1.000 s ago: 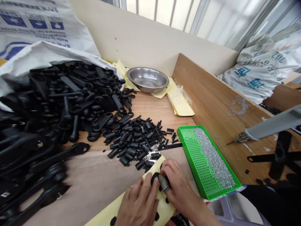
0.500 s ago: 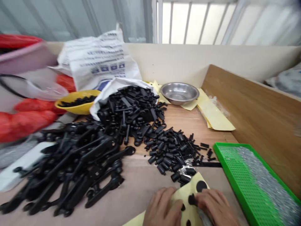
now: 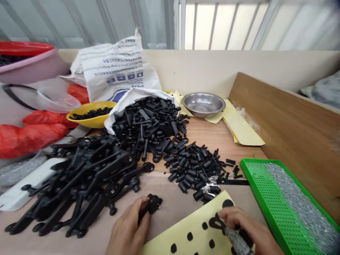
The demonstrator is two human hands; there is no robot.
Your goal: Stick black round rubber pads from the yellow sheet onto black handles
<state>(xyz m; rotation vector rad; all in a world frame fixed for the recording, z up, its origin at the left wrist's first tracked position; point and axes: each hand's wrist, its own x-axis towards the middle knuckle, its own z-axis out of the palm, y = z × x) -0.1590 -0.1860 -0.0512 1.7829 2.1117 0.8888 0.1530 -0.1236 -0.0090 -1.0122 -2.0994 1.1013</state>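
– Light source?
– Bright window [image 3: 204,26] above the steel bowl [image 3: 204,105]; panes overexposed, scene evenly lit.
– Glare?
– Soft highlights inside the bowl.
– Shadows?
– Diffuse. Black parts [image 3: 148,124] left of the bowl lose detail.
– Sharpness?
– Fair around the bowl; pale bag [image 3: 325,90] far right of it smeared.
– Distortion?
– Wooden partition [image 3: 289,138], right of the bowl, stretches outward.

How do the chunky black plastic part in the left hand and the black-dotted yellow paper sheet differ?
The black part is small and chunky; the yellow sheet broad and flat. The part is gripped in the left hand; the sheet lies partly under the right hand. The part looks black; the sheet, yellow with black dots. Both show black.
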